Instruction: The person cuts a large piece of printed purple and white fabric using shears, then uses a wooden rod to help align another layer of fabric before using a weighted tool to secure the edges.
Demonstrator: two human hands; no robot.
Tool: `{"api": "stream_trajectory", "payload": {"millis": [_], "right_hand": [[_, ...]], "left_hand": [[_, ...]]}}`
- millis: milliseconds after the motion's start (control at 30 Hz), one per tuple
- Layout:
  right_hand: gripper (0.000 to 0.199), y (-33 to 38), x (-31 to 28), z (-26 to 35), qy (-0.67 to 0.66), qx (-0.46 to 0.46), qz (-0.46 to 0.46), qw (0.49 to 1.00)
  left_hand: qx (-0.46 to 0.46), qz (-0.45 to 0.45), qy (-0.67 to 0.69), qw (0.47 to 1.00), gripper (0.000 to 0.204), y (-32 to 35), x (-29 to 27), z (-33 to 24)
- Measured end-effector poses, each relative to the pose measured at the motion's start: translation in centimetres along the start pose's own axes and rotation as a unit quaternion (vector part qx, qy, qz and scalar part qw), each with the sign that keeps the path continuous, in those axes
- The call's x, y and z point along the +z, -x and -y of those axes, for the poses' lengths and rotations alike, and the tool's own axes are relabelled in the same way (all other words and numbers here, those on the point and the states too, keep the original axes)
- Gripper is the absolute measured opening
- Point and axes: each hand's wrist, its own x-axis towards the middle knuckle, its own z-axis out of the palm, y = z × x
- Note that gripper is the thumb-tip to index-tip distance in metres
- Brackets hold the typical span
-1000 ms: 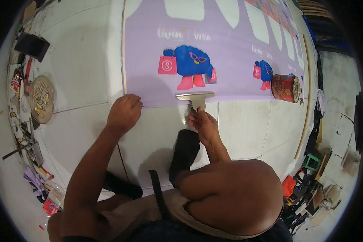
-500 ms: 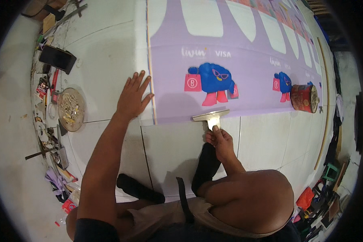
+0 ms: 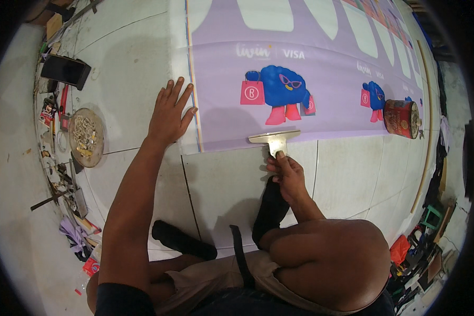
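A purple printed banner (image 3: 221,105) with blue cartoon figures lies on the tiled floor, its near edge in front of me. My left hand (image 3: 169,113) rests flat with spread fingers on the pale strip at the banner's left edge. In my right hand (image 3: 287,174) is a metal scraper (image 3: 275,139) with a wide flat blade, its handle pinched between thumb and fingers. The blade lies over the banner's near edge, below the larger figure. Whether it presses on the sheet I cannot tell.
A red can (image 3: 401,118) stands on the banner's right part. At left are a round dish (image 3: 87,138) of small bits, a black tablet-like device (image 3: 66,71) and assorted tools along the wall. A green stool (image 3: 432,217) and clutter lie at the lower right.
The view has shifted slightly, so the banner and floor things sit a little higher. My left hand stays spread at the banner's left edge, and my right hand still holds the scraper.
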Motion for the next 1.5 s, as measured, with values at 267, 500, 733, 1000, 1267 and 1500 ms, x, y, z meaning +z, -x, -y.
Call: {"api": "stream_trajectory", "payload": {"millis": [267,500,733,1000,1267,1500], "right_hand": [[0.04,0.8,2.2,-0.5,0.001,0.0,0.011,1.0],[0.045,0.5,2.8,-0.6,-0.031,0.017,0.028,0.999],[0.051,-0.1,0.4,8.0,0.471,0.103,0.18,0.857],[0.053,-16.6,8.5,23.1,0.586,-0.576,0.001,0.57],[0.067,-24.4,21.7,24.7,0.623,-0.555,-0.066,0.547],[0.071,-26.3,22.9,24.5,0.602,-0.569,-0.071,0.556]], "left_hand": [[-0.004,0.011,-0.002,1.0,0.059,-0.5,-0.4,-0.3],[-0.013,0.027,0.03,0.999,0.061,-0.2,-0.5,-0.3],[-0.032,-0.017,0.115,0.993,0.061,-0.3,-1.2,-0.3],[-0.128,-0.07,0.098,0.984,0.057,-0.3,-0.1,-0.1],[-0.132,-0.052,0.09,0.986,0.062,-0.2,0.0,0.3],[-0.14,-0.062,0.061,0.986,0.057,-0.2,0.5,0.0]]}}
